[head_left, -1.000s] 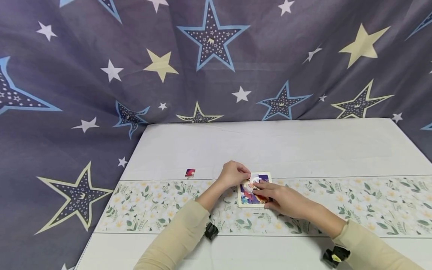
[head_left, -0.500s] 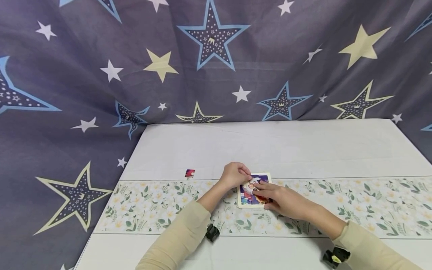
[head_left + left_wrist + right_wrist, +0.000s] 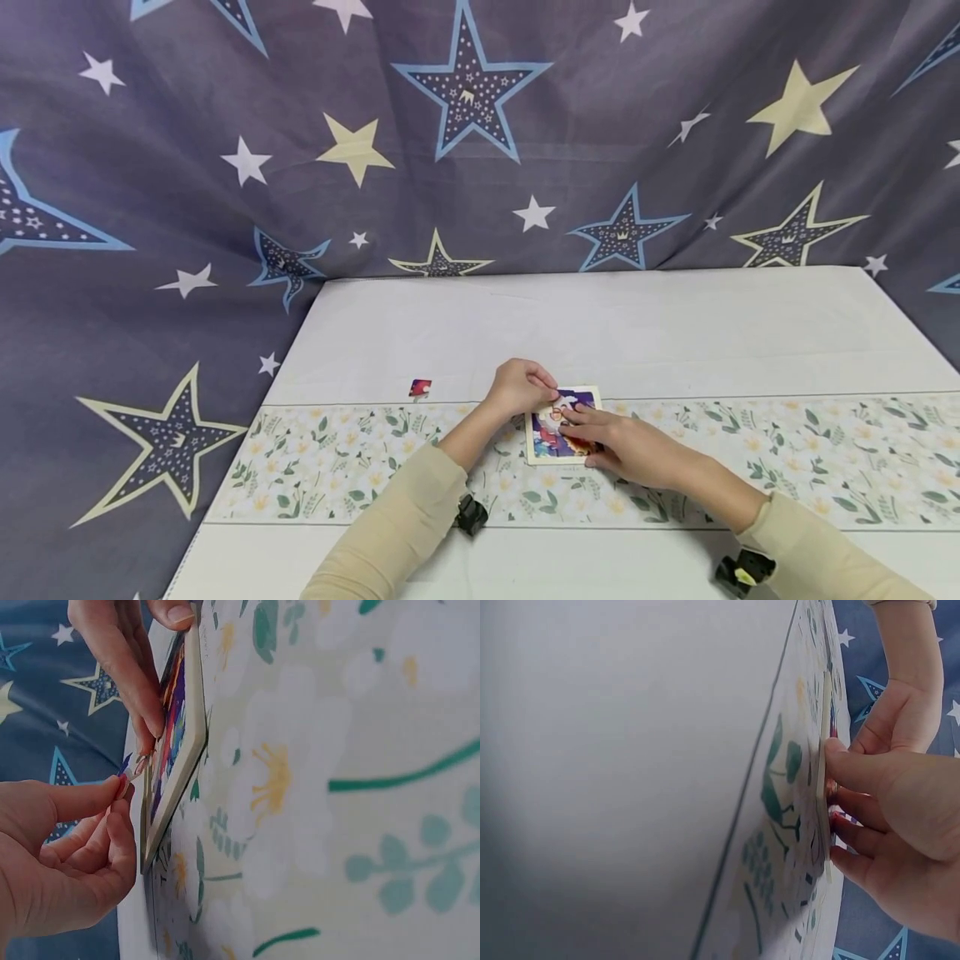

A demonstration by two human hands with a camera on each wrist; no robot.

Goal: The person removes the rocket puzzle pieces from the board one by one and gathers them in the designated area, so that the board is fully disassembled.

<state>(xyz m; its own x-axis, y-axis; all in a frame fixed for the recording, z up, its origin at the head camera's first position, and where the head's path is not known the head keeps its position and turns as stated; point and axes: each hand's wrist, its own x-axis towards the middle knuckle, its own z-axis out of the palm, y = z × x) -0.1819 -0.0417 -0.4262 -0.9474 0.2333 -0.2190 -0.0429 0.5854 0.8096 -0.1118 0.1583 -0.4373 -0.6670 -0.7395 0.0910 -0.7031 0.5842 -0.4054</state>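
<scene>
A small square jigsaw puzzle [image 3: 545, 452] with a pale border and a colourful picture lies flat on the table. At its upper left corner my left hand [image 3: 517, 388] pinches a small puzzle piece [image 3: 132, 775] between thumb and index finger, tilted against the picture. My right hand [image 3: 633, 442] lies over the right side, its extended fingertips pressing on the picture. In the right wrist view, the right thumb [image 3: 846, 759] touches the puzzle's edge. Part of the picture is hidden under the right fingers. A loose red and purple puzzle piece [image 3: 420, 388] lies further left.
The white table [image 3: 660, 333] has a flower-patterned band [image 3: 795, 458] across it. Behind and to the left hangs a dark cloth [image 3: 300, 100] with stars. A black device [image 3: 471, 515] sits at the left wrist and another black device [image 3: 742, 572] at the right.
</scene>
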